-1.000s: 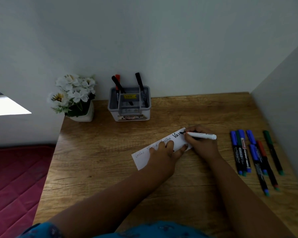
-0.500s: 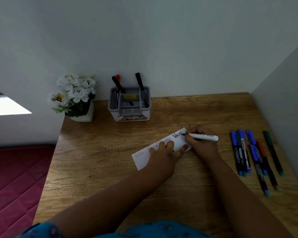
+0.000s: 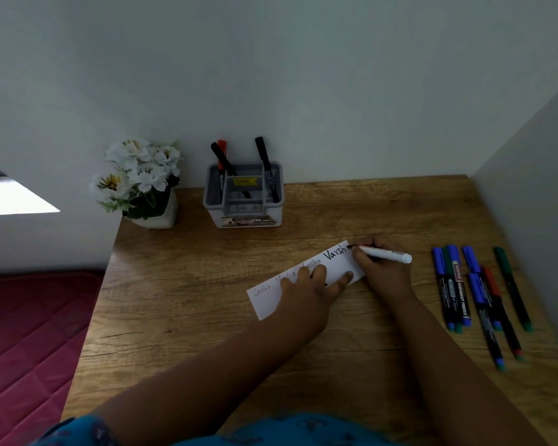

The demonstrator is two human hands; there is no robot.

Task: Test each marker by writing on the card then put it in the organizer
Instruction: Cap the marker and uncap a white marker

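Now marker [image 3: 384,253] tip meets card [image 3: 337,267] edge (far corner).

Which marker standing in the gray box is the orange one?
The orange marker stands at the back left of the gray organizer, right beside a leaning black marker. The other black marker stands on the right side.

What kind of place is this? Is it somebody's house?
Probably a desk corner at home: a wooden table against plain walls, a pot of white flowers, and a grey marker organizer.
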